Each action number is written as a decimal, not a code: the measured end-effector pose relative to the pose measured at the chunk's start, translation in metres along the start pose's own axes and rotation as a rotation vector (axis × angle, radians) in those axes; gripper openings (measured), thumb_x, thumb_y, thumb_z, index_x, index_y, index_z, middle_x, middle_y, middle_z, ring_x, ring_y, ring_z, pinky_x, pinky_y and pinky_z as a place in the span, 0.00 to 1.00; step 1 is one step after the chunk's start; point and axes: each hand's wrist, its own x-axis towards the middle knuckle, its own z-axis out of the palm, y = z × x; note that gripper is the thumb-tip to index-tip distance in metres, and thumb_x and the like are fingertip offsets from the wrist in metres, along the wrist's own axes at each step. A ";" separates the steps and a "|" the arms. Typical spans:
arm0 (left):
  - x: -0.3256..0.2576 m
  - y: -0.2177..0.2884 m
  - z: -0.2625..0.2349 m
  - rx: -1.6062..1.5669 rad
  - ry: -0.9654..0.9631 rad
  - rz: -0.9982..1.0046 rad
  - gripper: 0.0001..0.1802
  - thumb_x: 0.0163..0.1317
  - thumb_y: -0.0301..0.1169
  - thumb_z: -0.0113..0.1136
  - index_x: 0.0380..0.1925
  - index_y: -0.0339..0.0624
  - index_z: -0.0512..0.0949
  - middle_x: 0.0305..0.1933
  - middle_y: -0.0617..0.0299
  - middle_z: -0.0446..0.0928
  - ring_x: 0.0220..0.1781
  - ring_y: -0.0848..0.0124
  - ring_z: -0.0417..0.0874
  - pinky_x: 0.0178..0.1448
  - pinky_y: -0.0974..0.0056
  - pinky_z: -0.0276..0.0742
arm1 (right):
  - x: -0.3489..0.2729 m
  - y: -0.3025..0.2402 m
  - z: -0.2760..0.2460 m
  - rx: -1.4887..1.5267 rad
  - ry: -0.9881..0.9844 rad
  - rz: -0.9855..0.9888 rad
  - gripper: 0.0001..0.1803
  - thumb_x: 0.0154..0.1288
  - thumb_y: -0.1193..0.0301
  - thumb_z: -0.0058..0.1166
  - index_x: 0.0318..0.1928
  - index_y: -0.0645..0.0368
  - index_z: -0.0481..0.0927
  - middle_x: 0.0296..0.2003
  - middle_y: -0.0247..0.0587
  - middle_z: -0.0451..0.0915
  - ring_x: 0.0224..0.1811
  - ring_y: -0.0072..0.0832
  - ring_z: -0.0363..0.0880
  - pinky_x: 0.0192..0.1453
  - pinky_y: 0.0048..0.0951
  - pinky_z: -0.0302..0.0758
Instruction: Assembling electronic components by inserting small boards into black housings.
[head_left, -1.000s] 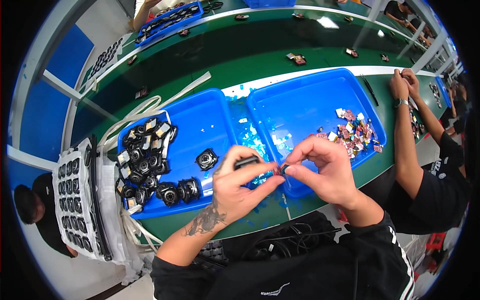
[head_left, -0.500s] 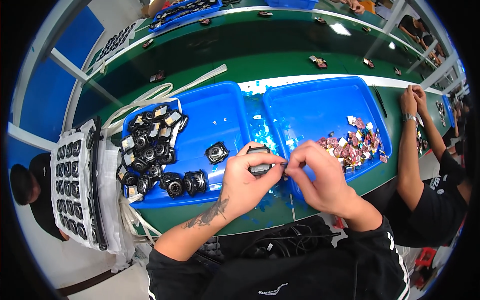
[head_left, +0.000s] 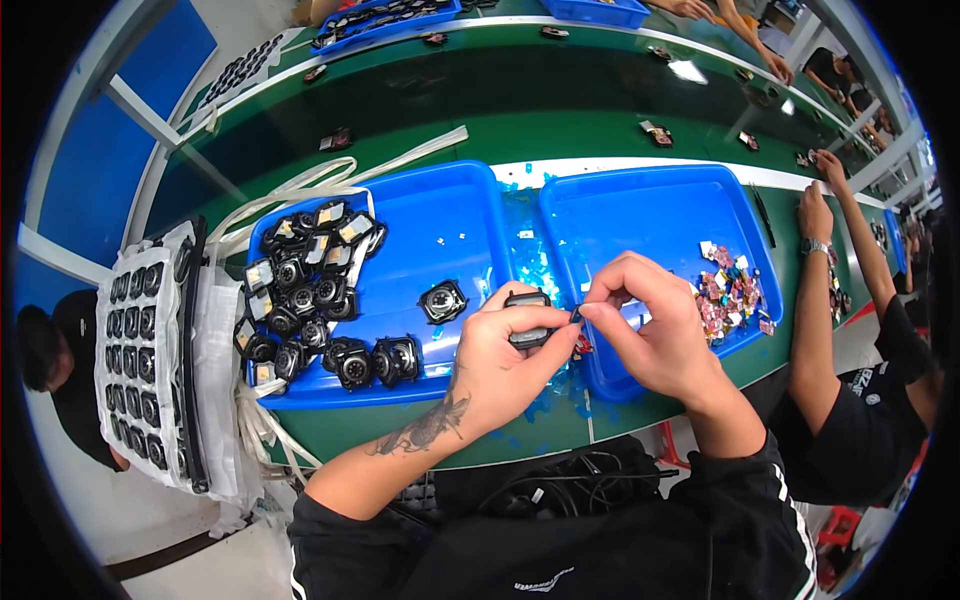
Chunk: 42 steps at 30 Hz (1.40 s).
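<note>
My left hand [head_left: 500,352] is closed around a dark grey watch case [head_left: 529,319], held over the gap between two blue trays. Thumb and forefinger of my right hand [head_left: 650,335] pinch a small dark piece [head_left: 577,314], right by my left fingertips. Whether that piece is still joined to the watch case I cannot tell. Just below the fingers shows a small red part [head_left: 583,346]; what carries it is hidden. A lone watch case [head_left: 442,301] lies in the left tray [head_left: 420,220], left of my left hand. More black watch cases [head_left: 300,300] are heaped at that tray's left side.
Small red and white electronic parts [head_left: 738,300] are piled in the right tray [head_left: 640,210]. Blue film scraps [head_left: 535,262] litter the green bench between the trays. Tweezers [head_left: 763,215] lie at right, near a co-worker's arms [head_left: 818,265]. A padded rack of watch cases [head_left: 140,350] stands left.
My right fingertips have shifted slightly and the red part now shows below them. The co-worker's hands at right have moved apart. The whole view has shifted a little.
</note>
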 end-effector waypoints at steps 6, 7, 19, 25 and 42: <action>-0.001 -0.001 0.000 0.020 0.020 0.020 0.07 0.57 0.22 0.66 0.36 0.33 0.84 0.36 0.57 0.77 0.36 0.75 0.79 0.35 0.72 0.75 | 0.000 0.002 0.011 -0.237 -0.030 -0.093 0.09 0.57 0.82 0.59 0.37 0.62 0.75 0.30 0.43 0.75 0.30 0.38 0.78 0.32 0.34 0.75; 0.000 0.001 -0.001 -0.023 0.000 -0.066 0.06 0.58 0.23 0.65 0.34 0.32 0.84 0.32 0.60 0.77 0.29 0.77 0.76 0.29 0.73 0.72 | -0.001 0.003 0.013 -0.321 -0.007 -0.203 0.09 0.56 0.82 0.59 0.37 0.61 0.74 0.31 0.44 0.75 0.31 0.40 0.78 0.32 0.36 0.75; 0.004 0.005 -0.010 -0.492 -0.078 -0.383 0.11 0.67 0.27 0.59 0.42 0.29 0.82 0.23 0.65 0.74 0.21 0.81 0.73 0.20 0.74 0.71 | 0.027 0.020 0.008 -0.204 -0.084 -0.005 0.13 0.66 0.80 0.49 0.50 0.65 0.77 0.38 0.47 0.79 0.41 0.35 0.80 0.43 0.32 0.76; 0.003 0.003 -0.006 -0.500 -0.155 -0.369 0.11 0.67 0.27 0.58 0.44 0.30 0.81 0.30 0.61 0.77 0.25 0.78 0.77 0.23 0.74 0.74 | 0.007 0.015 0.001 0.651 -0.148 0.313 0.07 0.65 0.78 0.57 0.42 0.66 0.82 0.40 0.39 0.81 0.42 0.23 0.80 0.45 0.24 0.79; 0.002 -0.014 -0.002 -0.550 0.022 -0.135 0.27 0.70 0.18 0.45 0.69 0.33 0.57 0.55 0.51 0.77 0.57 0.68 0.79 0.62 0.63 0.75 | -0.010 0.007 0.016 0.337 0.022 0.332 0.07 0.65 0.81 0.57 0.43 0.66 0.81 0.36 0.38 0.80 0.37 0.21 0.80 0.40 0.21 0.79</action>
